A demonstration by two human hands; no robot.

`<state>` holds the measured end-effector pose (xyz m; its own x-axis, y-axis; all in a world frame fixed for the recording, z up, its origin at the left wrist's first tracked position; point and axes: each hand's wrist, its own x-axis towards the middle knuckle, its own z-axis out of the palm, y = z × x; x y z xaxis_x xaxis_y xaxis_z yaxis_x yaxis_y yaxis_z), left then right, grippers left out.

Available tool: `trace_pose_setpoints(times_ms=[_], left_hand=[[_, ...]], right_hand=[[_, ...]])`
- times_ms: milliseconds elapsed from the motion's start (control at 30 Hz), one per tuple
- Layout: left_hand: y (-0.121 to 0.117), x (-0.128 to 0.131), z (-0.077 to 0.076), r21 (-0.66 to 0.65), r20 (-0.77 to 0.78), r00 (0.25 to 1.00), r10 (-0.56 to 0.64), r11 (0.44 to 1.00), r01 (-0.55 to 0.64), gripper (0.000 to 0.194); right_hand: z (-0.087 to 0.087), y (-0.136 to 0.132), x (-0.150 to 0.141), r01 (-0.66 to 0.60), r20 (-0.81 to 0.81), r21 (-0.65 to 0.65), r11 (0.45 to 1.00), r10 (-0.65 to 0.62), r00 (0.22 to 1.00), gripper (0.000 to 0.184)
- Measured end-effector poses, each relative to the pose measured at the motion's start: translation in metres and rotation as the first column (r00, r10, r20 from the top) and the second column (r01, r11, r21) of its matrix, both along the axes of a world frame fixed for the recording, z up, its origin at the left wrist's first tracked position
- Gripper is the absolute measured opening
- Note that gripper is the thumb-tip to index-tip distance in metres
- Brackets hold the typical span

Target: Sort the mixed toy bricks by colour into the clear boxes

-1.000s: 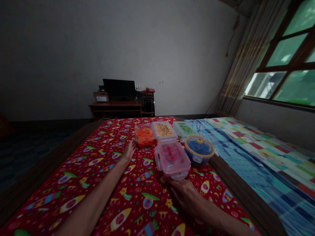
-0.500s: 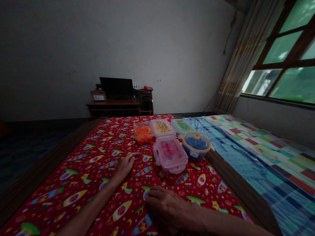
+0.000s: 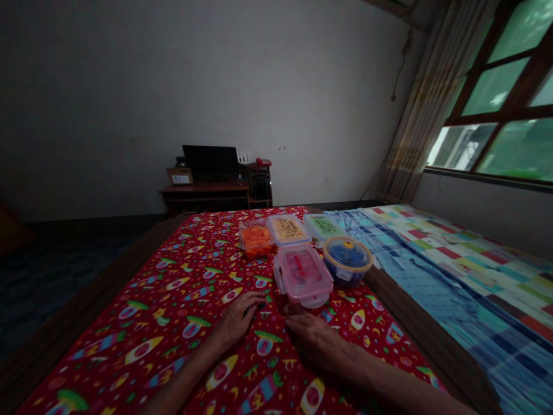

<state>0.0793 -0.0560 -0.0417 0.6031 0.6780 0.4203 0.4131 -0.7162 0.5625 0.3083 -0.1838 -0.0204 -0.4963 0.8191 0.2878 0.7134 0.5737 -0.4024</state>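
My left hand [image 3: 238, 316] lies palm down on the red rocket-print cloth [image 3: 164, 300], fingers stretched toward a pink-lidded box [image 3: 302, 274]. My right hand [image 3: 311, 336] rests flat on the cloth just in front of that box, its fingertips close to the near edge. Neither hand holds anything. Behind the pink box sit an open tub of orange pieces [image 3: 256, 238], an orange-lidded box [image 3: 288, 229], a green-lidded box [image 3: 324, 226] and a round blue-lidded bowl [image 3: 348, 260].
A blue checked cloth and a patchwork sheet [image 3: 453, 259] cover the surface to the right. A wooden edge [image 3: 415, 323] runs between the two cloths. A desk with a dark monitor [image 3: 210, 162] stands against the far wall. A curtained window is at right.
My left hand drew back from the orange tub to the cloth near me. My right hand pulled away from the pink box, then came forward again to just in front of it.
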Motion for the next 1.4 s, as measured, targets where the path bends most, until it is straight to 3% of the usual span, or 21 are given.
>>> trace_pose_setpoints(times_ms=[233, 467, 667, 1200, 1400], left_hand=[[-0.003, 0.000, -0.002, 0.104, -0.024, 1.000, -0.014, 0.994, 0.016, 0.028], [0.000, 0.000, -0.001, 0.087, -0.008, 0.999, -0.049, 0.995, 0.050, 0.031], [0.003, -0.004, 0.003, -0.034, 0.017, 1.000, 0.024, 0.999, -0.023, 0.033], [0.002, -0.005, 0.000, -0.013, 0.017, 1.000, 0.003, 1.000, -0.003, 0.033], [0.001, -0.005, 0.000, -0.023, 0.024, 1.000, 0.011, 1.000, -0.011, 0.033]], right_hand=[[0.001, -0.003, -0.006, -0.045, 0.124, 0.111, 0.993, 0.031, 0.992, 0.023], [0.001, 0.009, -0.048, -0.276, 0.325, 0.211, 0.938, 0.199, 0.924, 0.010], [-0.014, 0.038, -0.082, -0.152, 0.152, 0.305, 0.940, 0.110, 0.982, 0.012], [-0.022, 0.038, -0.076, -0.155, 0.111, 0.299, 0.942, 0.127, 0.986, 0.012], [-0.014, 0.035, -0.073, -0.179, 0.080, 0.261, 0.949, 0.163, 0.983, 0.019]])
